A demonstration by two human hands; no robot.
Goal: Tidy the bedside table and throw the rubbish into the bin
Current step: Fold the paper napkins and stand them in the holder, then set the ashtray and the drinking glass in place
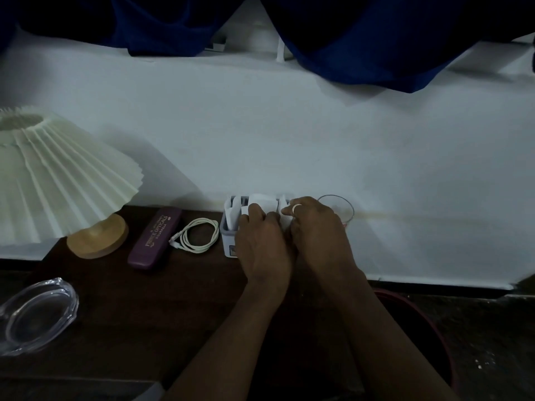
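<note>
A small grey-white holder box [228, 237] stands at the back edge of the dark wooden bedside table [130, 314]. White paper [262, 201] sticks out of its top. My left hand [265, 244] and my right hand [317, 230] are side by side over the box, fingers curled onto the white paper. The box's right half is hidden by my hands. A dark round bin [428, 328] shows on the floor at the right, partly behind my right forearm.
A pleated cream lamp [58, 175] on a wooden base stands at the left. A purple glasses case [155, 238] and a coiled white cable [198, 235] lie between the lamp and the box. A glass ashtray [37, 314] sits front left; a drinking glass [337, 205] stands behind my right hand.
</note>
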